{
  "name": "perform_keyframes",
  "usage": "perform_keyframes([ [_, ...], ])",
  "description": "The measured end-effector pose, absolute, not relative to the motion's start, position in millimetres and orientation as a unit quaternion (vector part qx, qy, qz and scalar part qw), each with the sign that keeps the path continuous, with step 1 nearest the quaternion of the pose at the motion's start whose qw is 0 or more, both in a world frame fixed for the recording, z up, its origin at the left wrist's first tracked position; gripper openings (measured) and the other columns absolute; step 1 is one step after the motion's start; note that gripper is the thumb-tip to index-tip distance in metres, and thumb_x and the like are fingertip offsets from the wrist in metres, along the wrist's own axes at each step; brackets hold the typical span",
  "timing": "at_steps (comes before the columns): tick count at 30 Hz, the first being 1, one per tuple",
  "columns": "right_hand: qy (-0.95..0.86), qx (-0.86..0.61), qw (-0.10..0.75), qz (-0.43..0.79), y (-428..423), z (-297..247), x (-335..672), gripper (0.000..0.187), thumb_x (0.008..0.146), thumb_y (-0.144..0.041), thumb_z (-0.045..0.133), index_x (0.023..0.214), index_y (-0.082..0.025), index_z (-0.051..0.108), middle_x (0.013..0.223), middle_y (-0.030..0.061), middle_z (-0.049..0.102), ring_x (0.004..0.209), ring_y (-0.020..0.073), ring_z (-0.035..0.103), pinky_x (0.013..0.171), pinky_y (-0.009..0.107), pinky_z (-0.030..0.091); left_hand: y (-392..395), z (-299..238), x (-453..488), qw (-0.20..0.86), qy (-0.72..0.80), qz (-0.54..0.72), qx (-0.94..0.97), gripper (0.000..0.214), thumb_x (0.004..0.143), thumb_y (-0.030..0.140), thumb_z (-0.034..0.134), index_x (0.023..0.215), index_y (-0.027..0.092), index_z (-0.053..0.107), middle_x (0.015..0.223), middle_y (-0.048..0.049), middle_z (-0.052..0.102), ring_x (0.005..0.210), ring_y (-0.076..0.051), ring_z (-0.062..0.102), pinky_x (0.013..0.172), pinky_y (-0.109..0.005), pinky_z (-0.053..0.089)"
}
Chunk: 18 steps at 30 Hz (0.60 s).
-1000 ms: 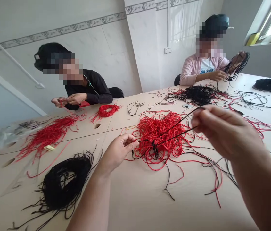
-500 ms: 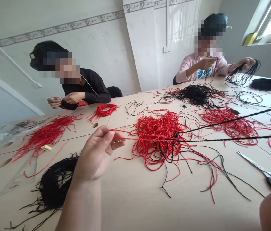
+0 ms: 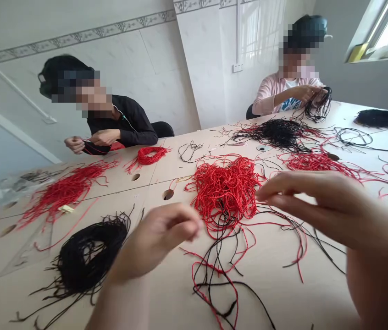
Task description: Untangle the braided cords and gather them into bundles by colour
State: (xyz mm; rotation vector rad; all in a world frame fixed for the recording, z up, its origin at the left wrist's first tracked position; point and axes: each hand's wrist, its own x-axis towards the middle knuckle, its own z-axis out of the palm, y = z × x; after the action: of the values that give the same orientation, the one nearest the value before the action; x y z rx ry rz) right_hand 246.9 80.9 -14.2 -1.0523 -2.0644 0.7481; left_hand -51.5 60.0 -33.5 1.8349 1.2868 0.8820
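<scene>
My left hand (image 3: 159, 238) hovers low over the table (image 3: 166, 307), blurred, its fingers curled into a pinch. My right hand (image 3: 318, 206) reaches in from the right, its fingertips meeting just beside a heap of red cords (image 3: 226, 185). I cannot make out what either pinch holds. Below and between the hands, a slack strand of twisted black and red cord (image 3: 214, 275) lies looped on the table.
A black cord bundle (image 3: 89, 250) and a red one (image 3: 66, 188) lie at left. More black cords (image 3: 276, 130) and red cords (image 3: 318, 162) lie far right. A person in black (image 3: 128, 126) and a person in pink (image 3: 276, 89) handle cords across the table.
The hands, spread wide half a second ago with cords pulled taut, have come back together. The cords have gone slack and dropped in loops onto the table.
</scene>
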Motion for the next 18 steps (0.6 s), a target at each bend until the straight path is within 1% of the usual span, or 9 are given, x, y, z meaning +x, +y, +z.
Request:
perform_keyframes([
  [1, -0.83, -0.403, 0.289, 0.255, 93.1, -15.8, 233.5, 0.026, 0.092, -0.04, 0.051, 0.094, -0.025, 0.072, 0.086, 0.0008, 0.07, 0.077, 0.0154, 0.065, 0.068, 0.028, 0.049, 68.3, -38.5, -39.1, 0.353, 0.523, 0.286, 0.721, 0.04, 0.083, 0.061, 0.056, 0.079, 0.024, 0.069, 0.072, -0.0025, 0.067, 0.066, -0.019, 0.06, 0.062, -0.03, 0.047],
  [2, -0.849, -0.425, 0.22, 0.225, 104.4, -20.6, 221.1, 0.023, 0.093, -0.032, 0.05, 0.094, -0.023, 0.071, 0.087, 0.0015, 0.071, 0.075, 0.0144, 0.064, 0.068, 0.027, 0.047, 76.3, -47.0, -27.6, 0.342, 0.544, 0.23, 0.731, 0.036, 0.086, 0.057, 0.054, 0.084, 0.024, 0.069, 0.078, -0.0014, 0.069, 0.071, -0.018, 0.061, 0.064, -0.028, 0.046],
  [3, -0.865, -0.441, 0.134, 0.198, 113.8, -28.3, 210.2, 0.022, 0.094, -0.026, 0.048, 0.098, -0.023, 0.069, 0.091, 0.0021, 0.071, 0.078, 0.0141, 0.064, 0.069, 0.026, 0.047, 83.5, -58.6, -17.5, 0.335, 0.555, 0.207, 0.733, 0.035, 0.085, 0.056, 0.056, 0.082, 0.023, 0.068, 0.076, -0.001, 0.068, 0.069, -0.018, 0.06, 0.061, -0.027, 0.043],
  [5, -0.878, -0.435, 0.068, 0.189, 125.6, -49.9, 192.4, 0.017, 0.088, -0.021, 0.056, 0.1, -0.02, 0.069, 0.095, 0.0061, 0.072, 0.081, 0.0182, 0.065, 0.068, 0.027, 0.045, 94.5, -86.5, -3.3, 0.32, 0.577, 0.185, 0.728, 0.033, 0.076, 0.055, 0.066, 0.076, 0.022, 0.067, 0.068, -0.0008, 0.065, 0.062, -0.02, 0.058, 0.055, -0.027, 0.038],
  [7, -0.883, -0.427, 0.04, 0.19, 129.6, -73.4, 179.9, 0.023, 0.081, -0.019, 0.065, 0.103, -0.019, 0.068, 0.098, 0.0087, 0.072, 0.083, 0.0218, 0.066, 0.065, 0.026, 0.043, 101.3, -111.6, 3.1, 0.309, 0.587, 0.182, 0.726, 0.024, 0.073, 0.046, 0.071, 0.075, 0.022, 0.067, 0.065, -0.0005, 0.064, 0.062, -0.021, 0.058, 0.055, -0.028, 0.036],
  [10, -0.878, -0.434, 0.043, 0.197, 132.0, -95.6, 170.6, 0.02, 0.082, -0.011, 0.06, 0.099, -0.017, 0.068, 0.091, 0.0105, 0.072, 0.079, 0.0227, 0.066, 0.061, 0.026, 0.04, 108.1, -127.1, 2.5, 0.314, 0.579, 0.199, 0.726, 0.012, 0.077, 0.03, 0.065, 0.069, 0.021, 0.066, 0.066, -0.0019, 0.065, 0.067, -0.022, 0.061, 0.059, -0.028, 0.039],
  [13, -0.863, -0.446, 0.086, 0.22, 137.1, -90.7, 173.2, 0.02, 0.086, -0.007, 0.051, 0.084, -0.015, 0.069, 0.077, 0.008, 0.069, 0.07, 0.0181, 0.063, 0.06, 0.026, 0.038, 112.6, -113.5, -5.5, 0.347, 0.548, 0.241, 0.722, 0.02, 0.086, 0.03, 0.055, 0.072, 0.02, 0.067, 0.07, -0.0024, 0.067, 0.069, -0.02, 0.062, 0.062, -0.028, 0.044],
  [16, -0.846, -0.44, 0.161, 0.256, 135.9, -65.7, 186.5, 0.021, 0.093, -0.02, 0.05, 0.086, -0.016, 0.068, 0.075, 0.0031, 0.066, 0.065, 0.0123, 0.056, 0.06, 0.023, 0.039, 107.4, -84.7, -16.0, 0.358, 0.525, 0.313, 0.706, 0.03, 0.092, 0.04, 0.049, 0.084, 0.019, 0.067, 0.078, -0.0033, 0.069, 0.077, -0.019, 0.063, 0.071, -0.029, 0.05],
  [18, -0.834, -0.408, 0.226, 0.294, 125.7, -45.9, 198.6, 0.027, 0.097, -0.033, 0.047, 0.09, -0.016, 0.066, 0.073, 0.0011, 0.063, 0.063, 0.0099, 0.053, 0.058, 0.021, 0.041, 95.2, -64.2, -20.9, 0.354, 0.506, 0.375, 0.692, 0.031, 0.094, 0.044, 0.048, 0.094, 0.02, 0.067, 0.089, -0.0041, 0.07, 0.087, -0.019, 0.064, 0.081, -0.031, 0.051],
])
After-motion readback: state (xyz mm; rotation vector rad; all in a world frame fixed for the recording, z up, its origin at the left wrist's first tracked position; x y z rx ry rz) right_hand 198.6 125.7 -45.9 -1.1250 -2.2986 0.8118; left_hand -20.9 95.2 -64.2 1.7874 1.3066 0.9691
